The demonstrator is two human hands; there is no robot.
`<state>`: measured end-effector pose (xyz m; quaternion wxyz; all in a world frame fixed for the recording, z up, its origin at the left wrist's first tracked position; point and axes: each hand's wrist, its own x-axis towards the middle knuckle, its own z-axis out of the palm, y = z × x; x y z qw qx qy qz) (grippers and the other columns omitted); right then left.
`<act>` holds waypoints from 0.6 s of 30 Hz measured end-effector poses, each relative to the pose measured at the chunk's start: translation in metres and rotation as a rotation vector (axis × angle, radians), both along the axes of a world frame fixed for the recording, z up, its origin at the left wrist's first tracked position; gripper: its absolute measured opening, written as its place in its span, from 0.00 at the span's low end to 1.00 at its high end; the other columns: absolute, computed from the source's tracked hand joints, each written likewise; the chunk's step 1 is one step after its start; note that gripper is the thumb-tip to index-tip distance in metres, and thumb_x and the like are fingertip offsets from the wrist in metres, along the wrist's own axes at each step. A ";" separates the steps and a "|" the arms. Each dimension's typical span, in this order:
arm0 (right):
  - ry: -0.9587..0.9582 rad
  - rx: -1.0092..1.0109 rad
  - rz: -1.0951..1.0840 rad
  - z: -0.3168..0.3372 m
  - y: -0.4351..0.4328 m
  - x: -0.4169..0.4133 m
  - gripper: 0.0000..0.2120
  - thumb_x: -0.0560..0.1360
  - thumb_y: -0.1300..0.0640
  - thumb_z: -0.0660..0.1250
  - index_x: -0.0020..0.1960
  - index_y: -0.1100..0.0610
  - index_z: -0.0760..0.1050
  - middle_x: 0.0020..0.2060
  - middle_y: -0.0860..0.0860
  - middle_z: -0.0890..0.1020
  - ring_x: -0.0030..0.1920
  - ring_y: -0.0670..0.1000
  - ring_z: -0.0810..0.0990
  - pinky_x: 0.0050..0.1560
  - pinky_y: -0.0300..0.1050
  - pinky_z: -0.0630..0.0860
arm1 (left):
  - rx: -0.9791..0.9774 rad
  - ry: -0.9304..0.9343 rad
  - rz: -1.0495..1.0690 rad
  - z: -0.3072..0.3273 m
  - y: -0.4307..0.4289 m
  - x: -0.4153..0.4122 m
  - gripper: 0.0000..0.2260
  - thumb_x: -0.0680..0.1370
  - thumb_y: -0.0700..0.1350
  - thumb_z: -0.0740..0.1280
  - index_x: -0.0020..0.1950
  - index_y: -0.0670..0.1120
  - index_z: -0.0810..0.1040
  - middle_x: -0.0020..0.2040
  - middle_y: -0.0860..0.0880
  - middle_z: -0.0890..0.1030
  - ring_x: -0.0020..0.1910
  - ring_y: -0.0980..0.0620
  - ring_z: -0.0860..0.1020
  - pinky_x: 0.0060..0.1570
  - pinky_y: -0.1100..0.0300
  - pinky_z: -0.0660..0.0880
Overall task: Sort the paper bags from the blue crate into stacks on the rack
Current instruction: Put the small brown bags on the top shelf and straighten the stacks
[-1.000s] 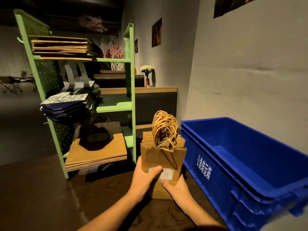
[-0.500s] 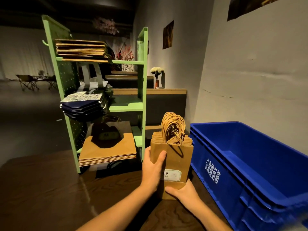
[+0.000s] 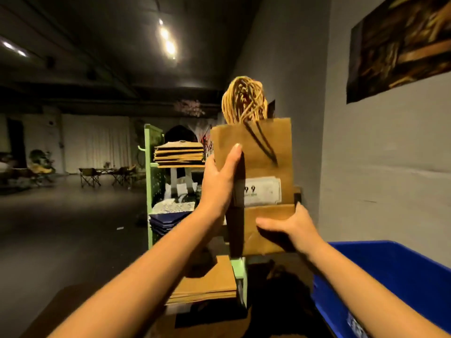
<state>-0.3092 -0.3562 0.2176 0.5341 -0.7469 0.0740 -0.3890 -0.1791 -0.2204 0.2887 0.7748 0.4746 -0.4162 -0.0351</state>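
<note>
A bundle of small brown paper bags (image 3: 266, 152) with twisted rope handles and a white label is held upright in the air, in front of the green rack (image 3: 152, 181). My left hand (image 3: 220, 179) grips its left side, thumb along the front. My right hand (image 3: 290, 228) holds the folded bottom from the right. The rack's top shelf carries a stack of brown bags (image 3: 179, 154), its middle shelf dark blue bags (image 3: 168, 220), its bottom shelf large brown bags (image 3: 207, 286). The blue crate (image 3: 390, 276) stands at lower right.
A grey wall (image 3: 380, 162) with a dark picture runs along the right, close behind the crate. The dark wooden table (image 3: 61, 313) lies below my arms. Folding chairs (image 3: 105, 175) stand far off on the open floor at left.
Both hands have lifted the bundle off the table and up to about the height of the rack's top shelf. The camera has tilted upward.
</note>
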 end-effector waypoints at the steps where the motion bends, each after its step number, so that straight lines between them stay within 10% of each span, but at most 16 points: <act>1: -0.024 -0.002 0.036 0.024 0.005 0.005 0.35 0.58 0.54 0.86 0.63 0.55 0.80 0.54 0.51 0.87 0.56 0.52 0.86 0.60 0.53 0.79 | 0.039 -0.030 -0.009 0.017 0.005 0.008 0.33 0.73 0.65 0.73 0.72 0.50 0.73 0.64 0.48 0.84 0.62 0.47 0.83 0.66 0.43 0.78; 8: 0.099 0.124 0.162 0.139 0.021 0.033 0.21 0.71 0.55 0.77 0.63 0.53 0.80 0.54 0.53 0.87 0.56 0.57 0.86 0.64 0.58 0.78 | 0.292 0.039 -0.214 0.045 0.029 0.030 0.20 0.82 0.59 0.64 0.72 0.53 0.75 0.63 0.46 0.84 0.62 0.44 0.83 0.57 0.47 0.83; 18: 0.331 0.344 0.116 0.143 0.025 0.079 0.23 0.70 0.54 0.78 0.63 0.56 0.79 0.46 0.56 0.87 0.40 0.56 0.87 0.31 0.41 0.80 | 0.452 0.311 -0.196 0.041 0.035 0.057 0.12 0.83 0.56 0.66 0.59 0.49 0.79 0.54 0.43 0.85 0.53 0.44 0.82 0.53 0.50 0.80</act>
